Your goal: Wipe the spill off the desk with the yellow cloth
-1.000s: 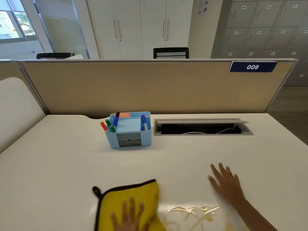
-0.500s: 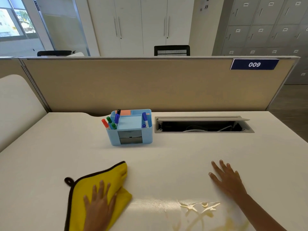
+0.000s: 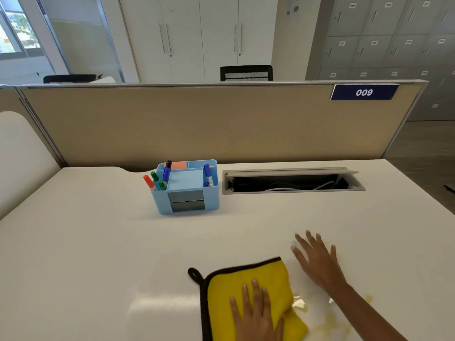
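Note:
The yellow cloth with a dark border and hanging loop lies flat on the white desk near the front edge. My left hand presses flat on top of it, fingers spread. A yellowish spill shows as wet streaks just right of the cloth, partly under my right forearm. My right hand rests palm down on the desk beyond the spill, fingers apart, holding nothing.
A light blue desk organiser with several markers stands at the middle back. To its right is an open cable tray set into the desk. A beige partition runs along the back edge.
My left hand has slid the cloth to the right, from the left of the spill onto its left part. My right hand has stayed in place.

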The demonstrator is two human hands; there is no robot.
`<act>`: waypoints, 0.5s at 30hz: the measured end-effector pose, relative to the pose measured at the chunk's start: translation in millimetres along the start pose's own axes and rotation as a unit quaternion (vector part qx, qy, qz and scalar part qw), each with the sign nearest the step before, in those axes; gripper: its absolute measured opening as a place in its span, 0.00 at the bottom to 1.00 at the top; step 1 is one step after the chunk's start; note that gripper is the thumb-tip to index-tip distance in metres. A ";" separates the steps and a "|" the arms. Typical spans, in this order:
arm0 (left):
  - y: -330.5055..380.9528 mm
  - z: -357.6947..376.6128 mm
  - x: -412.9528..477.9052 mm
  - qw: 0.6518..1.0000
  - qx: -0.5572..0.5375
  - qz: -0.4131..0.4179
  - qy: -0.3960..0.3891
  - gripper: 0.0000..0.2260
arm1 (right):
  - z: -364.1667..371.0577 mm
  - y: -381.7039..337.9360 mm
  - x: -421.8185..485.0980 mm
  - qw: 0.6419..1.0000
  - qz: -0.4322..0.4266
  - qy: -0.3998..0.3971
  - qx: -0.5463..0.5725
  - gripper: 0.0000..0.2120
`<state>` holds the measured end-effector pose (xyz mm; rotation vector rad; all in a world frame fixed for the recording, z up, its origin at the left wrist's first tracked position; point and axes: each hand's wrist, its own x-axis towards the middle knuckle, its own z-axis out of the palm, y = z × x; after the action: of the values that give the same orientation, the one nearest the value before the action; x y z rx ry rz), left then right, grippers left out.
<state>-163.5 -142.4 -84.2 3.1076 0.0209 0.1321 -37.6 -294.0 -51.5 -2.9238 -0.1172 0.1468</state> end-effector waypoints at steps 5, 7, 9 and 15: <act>-49.8 -18.1 33.0 0.991 -0.086 -0.088 -0.048 0.44 | -3.6 -33.5 -21.2 0.995 -0.058 0.019 0.084 0.27; -81.1 -20.4 27.8 0.989 -0.102 -0.061 -0.094 0.51 | -3.4 -63.3 -41.0 0.987 -0.105 0.073 0.098 0.29; -102.0 -28.0 17.7 0.987 -0.131 -0.077 -0.057 0.52 | 2.7 -97.0 -61.8 0.982 -0.153 0.076 0.081 0.26; -149.0 -25.3 -19.8 0.941 -0.241 -0.237 0.014 0.44 | 28.0 -166.3 -100.2 0.995 -0.096 -0.001 -0.031 0.36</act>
<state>-187.1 7.0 -65.4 2.5238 0.6293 0.1400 -151.4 -135.2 -34.1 -2.9534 -0.4076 0.1168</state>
